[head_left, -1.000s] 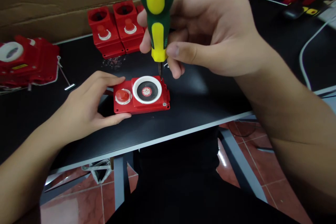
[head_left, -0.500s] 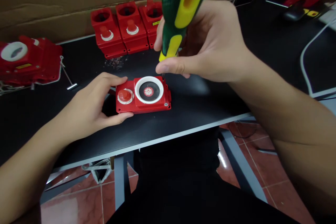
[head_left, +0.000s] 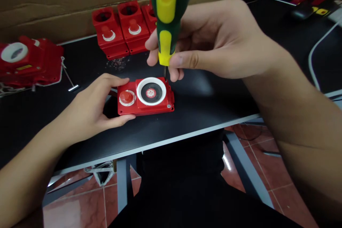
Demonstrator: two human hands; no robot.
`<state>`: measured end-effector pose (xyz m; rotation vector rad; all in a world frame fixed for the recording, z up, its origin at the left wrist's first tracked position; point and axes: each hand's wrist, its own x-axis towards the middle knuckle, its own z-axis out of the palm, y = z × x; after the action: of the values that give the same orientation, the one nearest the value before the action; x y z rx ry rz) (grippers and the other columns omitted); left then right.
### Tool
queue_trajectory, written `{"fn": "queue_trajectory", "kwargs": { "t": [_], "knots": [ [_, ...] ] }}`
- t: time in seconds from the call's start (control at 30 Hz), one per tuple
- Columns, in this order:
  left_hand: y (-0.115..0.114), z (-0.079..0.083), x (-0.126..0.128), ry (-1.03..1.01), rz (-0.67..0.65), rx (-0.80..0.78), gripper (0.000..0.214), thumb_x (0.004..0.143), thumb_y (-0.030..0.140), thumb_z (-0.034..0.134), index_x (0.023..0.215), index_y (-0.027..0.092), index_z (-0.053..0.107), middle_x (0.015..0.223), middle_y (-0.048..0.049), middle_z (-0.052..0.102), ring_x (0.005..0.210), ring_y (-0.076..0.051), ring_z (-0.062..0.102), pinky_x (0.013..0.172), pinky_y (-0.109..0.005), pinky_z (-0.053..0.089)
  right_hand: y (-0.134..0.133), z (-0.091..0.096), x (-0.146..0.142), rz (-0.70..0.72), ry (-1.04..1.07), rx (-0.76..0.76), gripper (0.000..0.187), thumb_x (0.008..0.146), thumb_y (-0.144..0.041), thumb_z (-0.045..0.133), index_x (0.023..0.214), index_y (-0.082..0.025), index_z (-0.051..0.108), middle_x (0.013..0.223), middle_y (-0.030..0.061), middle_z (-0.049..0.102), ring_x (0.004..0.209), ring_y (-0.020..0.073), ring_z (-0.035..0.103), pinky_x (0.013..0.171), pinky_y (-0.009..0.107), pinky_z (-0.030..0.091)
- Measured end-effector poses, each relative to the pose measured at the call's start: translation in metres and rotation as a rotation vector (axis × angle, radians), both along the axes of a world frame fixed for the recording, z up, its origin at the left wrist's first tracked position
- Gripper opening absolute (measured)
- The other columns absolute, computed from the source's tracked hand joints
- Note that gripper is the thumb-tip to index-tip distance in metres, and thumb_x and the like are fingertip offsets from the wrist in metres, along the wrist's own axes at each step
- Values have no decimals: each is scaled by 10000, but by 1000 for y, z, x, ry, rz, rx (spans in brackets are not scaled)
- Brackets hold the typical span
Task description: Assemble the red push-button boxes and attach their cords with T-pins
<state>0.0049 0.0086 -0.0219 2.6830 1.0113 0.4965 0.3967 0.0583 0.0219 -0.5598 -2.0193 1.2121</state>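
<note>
Red switch box lies flat with the black table under it, close to the table's front edge. Behind the box rises a cardboard wall. The right hand, above the box's far right corner, grips a green-and-yellow screwdriver upright, its tip down on that corner. The left hand clasps the box's left end. Similar red units stand behind the box; a metal pin lies to its left.
</note>
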Motion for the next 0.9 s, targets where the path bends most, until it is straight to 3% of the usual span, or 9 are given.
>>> {"fn": "queue_trajectory", "kwargs": {
  "t": [0.13,0.33,0.4,0.5,0.6,0.67,0.73,0.9],
  "knots": [
    [-2,0,2,7,7,1,858,1256,944,664,1762,252,636,1644,-153,807,1410,-346,883,1139,-480,817,6,-8,-4,-87,25,38,275,987,-385,1165,1128,-380,928,1177,-64,948,1077,225,944,918,311,833],
    [-3,-1,2,6,8,7,895,1256,956,647,1753,213,642,1634,-176,815,1416,-346,884,1173,-491,811,13,-20,-15,-163,89,128,423,891,-387,1190,973,-402,776,1066,-62,864,978,217,849,875,315,774],
    [-3,0,2,4,11,-4,878,1252,940,674,1759,223,646,1650,-182,809,1424,-356,879,1187,-499,807,12,-22,-20,-145,132,127,486,846,-372,1208,938,-381,731,1025,-69,831,918,194,827,813,287,757],
    [-2,0,2,4,17,-18,852,1246,930,693,1753,246,651,1640,-169,813,1399,-356,881,1174,-487,805,8,-20,-23,-128,182,41,534,796,-362,1244,963,-338,737,1006,-96,791,739,131,745,585,245,687],
    [-1,-1,2,8,12,-6,858,1245,944,678,1744,246,650,1616,-163,822,1375,-350,887,1144,-468,807,1,-9,-16,-126,124,-26,397,909,-367,1184,1142,-350,863,1205,-82,899,782,131,795,499,231,645],
    [0,-2,2,11,11,-4,858,1253,937,674,1745,234,649,1615,-172,822,1375,-351,888,1137,-469,809,-3,-1,-9,-85,87,-31,339,1026,-320,1085,1317,-350,913,1360,-76,943,889,141,863,564,214,682],
    [0,-2,1,8,10,-12,860,1252,931,681,1749,229,650,1622,-177,820,1384,-357,886,1146,-481,812,-5,4,-3,-40,71,-34,335,1095,-270,1023,1411,-326,928,1389,-75,959,876,128,883,642,214,734],
    [-1,0,1,-1,13,-29,878,1240,933,705,1760,228,651,1637,-185,811,1393,-371,880,1155,-515,819,-4,6,-1,-44,30,-44,241,1069,-289,1080,1277,-318,962,1298,-66,979,813,144,909,768,257,816]
  ]
}}
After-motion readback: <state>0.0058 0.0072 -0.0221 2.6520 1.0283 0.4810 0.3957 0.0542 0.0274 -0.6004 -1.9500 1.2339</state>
